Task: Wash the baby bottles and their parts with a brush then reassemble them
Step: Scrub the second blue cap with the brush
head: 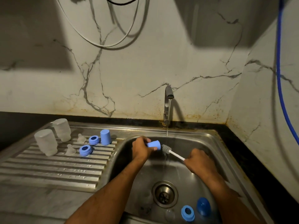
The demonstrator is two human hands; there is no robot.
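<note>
Blue bottle cap [154, 145], gripped sideways by the left hand [141, 148] over the sink basin [210, 143], wants the brush [166, 149], clasped in the right hand [199, 160], twisted fully inside under running water.

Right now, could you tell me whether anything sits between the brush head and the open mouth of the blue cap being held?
Nothing visible does: the brush bristles sit right at the mouth of the blue cap, which the left hand holds.

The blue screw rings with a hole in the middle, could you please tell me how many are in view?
3. Two blue screw rings lie on the drainboard: one beside the upright blue cap, one nearer the camera. The third lies in the sink, near the bottom edge. Others may be hidden.
</note>
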